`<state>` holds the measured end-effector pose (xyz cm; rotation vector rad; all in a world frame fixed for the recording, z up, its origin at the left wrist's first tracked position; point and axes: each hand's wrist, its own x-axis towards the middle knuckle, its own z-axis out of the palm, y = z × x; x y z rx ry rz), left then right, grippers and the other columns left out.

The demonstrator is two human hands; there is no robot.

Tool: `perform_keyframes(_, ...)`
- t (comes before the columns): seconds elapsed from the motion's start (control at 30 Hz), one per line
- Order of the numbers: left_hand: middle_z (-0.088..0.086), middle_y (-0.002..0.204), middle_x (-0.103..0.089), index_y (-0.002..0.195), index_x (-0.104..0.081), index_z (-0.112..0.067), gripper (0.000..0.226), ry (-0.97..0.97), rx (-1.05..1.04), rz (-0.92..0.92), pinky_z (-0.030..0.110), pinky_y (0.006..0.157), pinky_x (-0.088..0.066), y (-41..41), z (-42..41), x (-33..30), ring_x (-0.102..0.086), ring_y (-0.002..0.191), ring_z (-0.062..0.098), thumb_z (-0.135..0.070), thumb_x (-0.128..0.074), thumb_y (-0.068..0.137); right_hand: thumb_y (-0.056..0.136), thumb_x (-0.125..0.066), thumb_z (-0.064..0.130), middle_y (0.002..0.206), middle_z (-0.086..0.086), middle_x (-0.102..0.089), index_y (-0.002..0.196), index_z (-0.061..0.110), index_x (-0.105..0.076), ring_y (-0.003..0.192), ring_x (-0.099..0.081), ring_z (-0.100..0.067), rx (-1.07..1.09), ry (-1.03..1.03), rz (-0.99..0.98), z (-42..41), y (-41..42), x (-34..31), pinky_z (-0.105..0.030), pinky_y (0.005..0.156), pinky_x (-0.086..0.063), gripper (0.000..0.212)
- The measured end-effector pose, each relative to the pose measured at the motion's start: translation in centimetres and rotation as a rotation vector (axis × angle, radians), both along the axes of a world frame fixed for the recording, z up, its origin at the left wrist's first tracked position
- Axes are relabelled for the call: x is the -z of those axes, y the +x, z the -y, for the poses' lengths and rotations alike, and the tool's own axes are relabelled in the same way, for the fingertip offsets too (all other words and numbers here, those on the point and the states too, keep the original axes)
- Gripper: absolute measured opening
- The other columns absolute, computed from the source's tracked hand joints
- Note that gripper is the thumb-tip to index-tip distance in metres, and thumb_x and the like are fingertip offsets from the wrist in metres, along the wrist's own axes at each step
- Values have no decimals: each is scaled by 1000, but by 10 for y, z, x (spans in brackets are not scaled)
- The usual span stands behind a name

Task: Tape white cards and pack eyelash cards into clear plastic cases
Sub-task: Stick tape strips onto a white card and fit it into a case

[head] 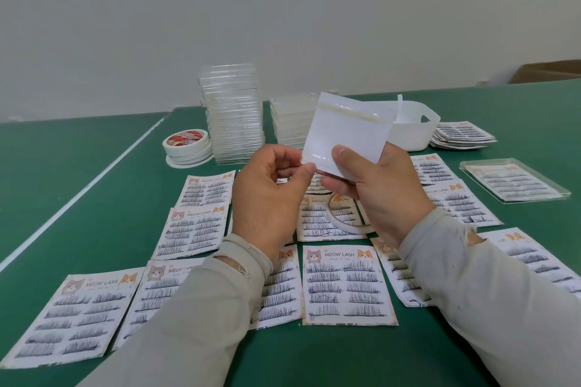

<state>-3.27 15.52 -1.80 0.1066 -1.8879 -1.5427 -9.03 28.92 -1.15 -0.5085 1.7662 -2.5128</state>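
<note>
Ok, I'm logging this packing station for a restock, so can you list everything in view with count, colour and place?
white card: one, white with a strip of tape near its top edge, held up over the table's middle
eyelash cards: about a dozen laid flat, white with black lashes, across the near table; some partly hidden
stacked eyelash cards: one pile, far right
clear plastic cases: two stacks, transparent, far centre, the left one taller
packed case: one, clear with a card inside, right
tape rolls: one stack, white with a red label, left of the cases
loose tape roll: one, lying on a card under the hands
white bin: one, behind the card
table: green with white lines
left hand: pinches the card's lower left corner
right hand: grips its lower edge
</note>
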Motion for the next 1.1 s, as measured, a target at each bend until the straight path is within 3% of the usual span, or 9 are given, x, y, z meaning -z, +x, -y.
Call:
perform_keyframes(0.3, -14, 89, -75, 93, -74, -31, 19, -38, 11, -8, 39, 84, -62, -1, 2, 3, -72, 86, 7, -13, -78, 87, 97, -65, 9, 98, 5, -78, 105, 20, -70, 90, -76, -18, 26, 59, -75, 1, 3, -1, -26, 67, -60, 15)
perform_keyframes(0.57, -12, 82, -74, 83, -73, -27, 14, -72, 0, 3, 42, 84, -61, -1, 3, 3, -71, 82, 11, -15, -79, 86, 96, -66, 10, 97, 7, -78, 104, 22, -70, 91, -76, -17, 20, 57, -93, 2, 4, -2, -25, 68, -60, 15)
perform_keyframes(0.73, -18, 85, -70, 88, -67, -31, 21, -80, -15, -27, 42, 82, -62, -2, 2, 3, -67, 82, 4, -15, -80, 85, 96, -66, 10, 95, 7, -78, 105, 21, -70, 89, -76, -15, 40, 47, -64, 1, 2, -3, -24, 67, -60, 14)
perform_keyframes(0.97, -16, 89, -75, 90, -73, -35, 21, -74, 1, -26, 40, 84, -62, -2, 4, 5, -71, 86, 6, -15, -78, 87, 96, -66, 9, 96, 7, -78, 102, 23, -70, 90, -76, -15, 40, 61, -94, 2, 4, -2, -24, 67, -60, 16)
perform_keyframes(1.1, -9, 85, -76, 88, -75, -28, 17, -34, 28, 20, 42, 86, -61, -3, 5, 4, -72, 86, 13, -12, -79, 86, 96, -65, 8, 96, 6, -78, 99, 25, -70, 90, -76, -16, 49, 93, -132, 1, 5, -1, -25, 67, -60, 18)
